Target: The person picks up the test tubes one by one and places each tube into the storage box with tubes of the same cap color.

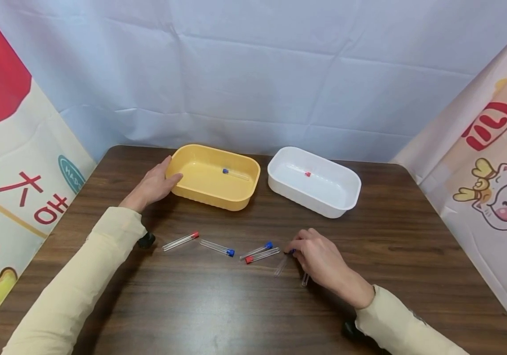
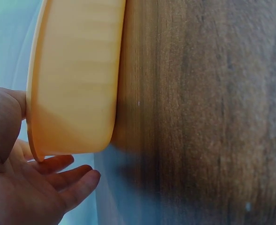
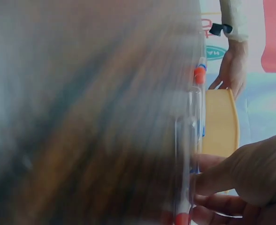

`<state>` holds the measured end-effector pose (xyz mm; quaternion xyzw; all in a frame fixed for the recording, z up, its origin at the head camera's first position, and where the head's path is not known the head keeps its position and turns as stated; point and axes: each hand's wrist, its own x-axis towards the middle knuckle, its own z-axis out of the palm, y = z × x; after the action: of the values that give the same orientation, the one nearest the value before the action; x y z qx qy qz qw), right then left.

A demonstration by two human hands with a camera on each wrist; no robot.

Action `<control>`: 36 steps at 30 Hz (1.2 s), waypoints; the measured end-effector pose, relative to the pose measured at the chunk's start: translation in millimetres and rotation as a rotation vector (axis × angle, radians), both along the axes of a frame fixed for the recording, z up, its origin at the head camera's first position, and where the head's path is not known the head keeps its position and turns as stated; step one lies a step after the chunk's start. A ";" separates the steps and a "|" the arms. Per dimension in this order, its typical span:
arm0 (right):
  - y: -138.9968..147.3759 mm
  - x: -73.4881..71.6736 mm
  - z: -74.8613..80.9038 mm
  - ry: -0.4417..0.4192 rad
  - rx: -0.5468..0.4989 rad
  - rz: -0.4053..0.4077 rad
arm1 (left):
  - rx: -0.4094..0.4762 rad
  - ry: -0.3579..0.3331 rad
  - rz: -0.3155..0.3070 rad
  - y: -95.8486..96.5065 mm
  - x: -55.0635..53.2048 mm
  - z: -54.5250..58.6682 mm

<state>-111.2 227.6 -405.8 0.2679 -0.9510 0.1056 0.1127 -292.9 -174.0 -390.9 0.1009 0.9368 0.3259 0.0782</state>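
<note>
My left hand (image 1: 151, 185) holds the left end of a yellow plastic basin (image 1: 211, 197), thumb over the rim and fingers along the outside. In the left wrist view, the fingers (image 2: 77, 187) bend loosely beside the basin's end wall. With fingertips and thumb, my right hand (image 1: 321, 259) pinches the blue cap of a clear test tube (image 1: 281, 266), its body slanting over the table. Another tube (image 1: 305, 279) pokes out from under that hand; in the right wrist view a red cap (image 3: 181, 218) shows near the fingers. A blue-capped tube (image 1: 237, 175) lies inside the yellow basin.
A white basin (image 1: 306, 197) stands right of the yellow one, with a red-capped tube (image 1: 299, 170) inside. On the wooden table (image 1: 182, 305) lie a red-capped tube (image 1: 180, 241), a blue-capped tube (image 1: 216, 247), and a close blue-and-red pair (image 1: 264, 255). A pale curtain hangs behind.
</note>
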 end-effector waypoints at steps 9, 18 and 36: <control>2.7 -24.2 -5.4 0.001 -0.008 0.006 | 0.010 -0.004 0.002 -0.5 -0.8 -2.2; 3.8 -26.7 -5.1 -0.024 -0.056 -0.046 | 0.016 -0.011 -0.004 -1.8 -0.5 -2.2; 8.7 -5.6 -2.5 -0.106 0.101 -0.107 | 0.015 0.008 -0.007 -1.5 5.2 1.1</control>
<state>-116.8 236.3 -408.3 0.2162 -0.9727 0.0654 0.0541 -287.8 -175.5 -389.8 0.1060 0.9342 0.3324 0.0750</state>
